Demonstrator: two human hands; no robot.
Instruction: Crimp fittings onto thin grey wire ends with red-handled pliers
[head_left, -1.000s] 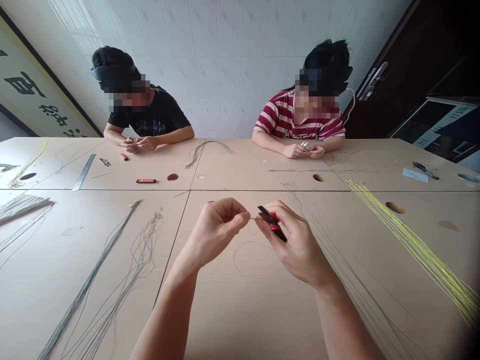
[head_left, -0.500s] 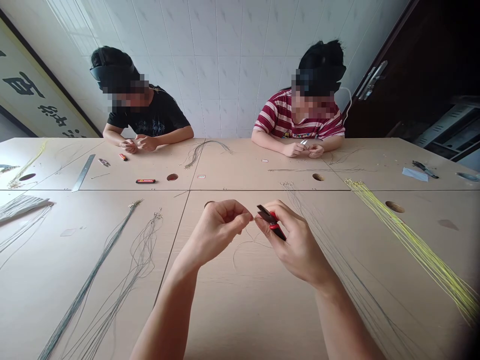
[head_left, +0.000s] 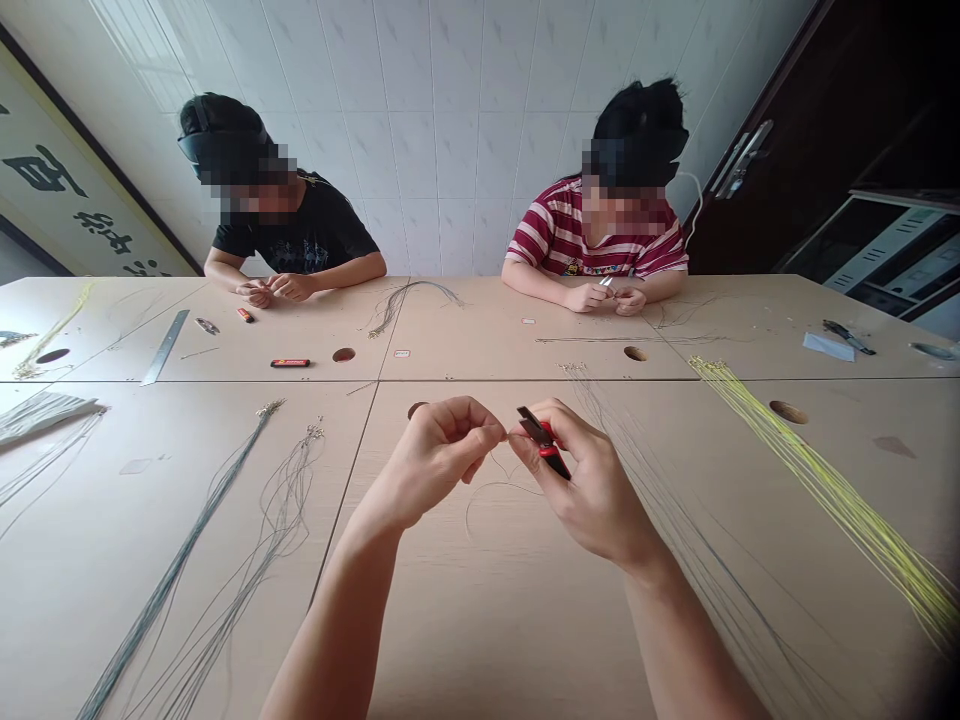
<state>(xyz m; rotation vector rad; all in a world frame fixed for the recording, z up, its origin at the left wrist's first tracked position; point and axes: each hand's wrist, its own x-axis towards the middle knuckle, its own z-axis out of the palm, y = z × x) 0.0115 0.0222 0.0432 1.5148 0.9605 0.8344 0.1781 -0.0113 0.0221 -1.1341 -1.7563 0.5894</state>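
My left hand is closed in a pinch on the end of a thin cord, which loops below it over the table. In my right hand sits a pair of pliers with red-and-black handles, its jaws pointing up and to the left. The right thumb and forefinger also meet at the cord's end, close against the left fingertips. Whatever small piece lies between the fingertips is too tiny to make out.
Bundles of dark cords lie left, yellow cords and thin grey cords right. Across the table two people work with their hands. A metal ruler, a red-black marker-like stick and another tool lie farther back.
Almost nothing differs. The pliers in my right hand have tilted very slightly, and the view has shifted a little; both hands keep their hold.
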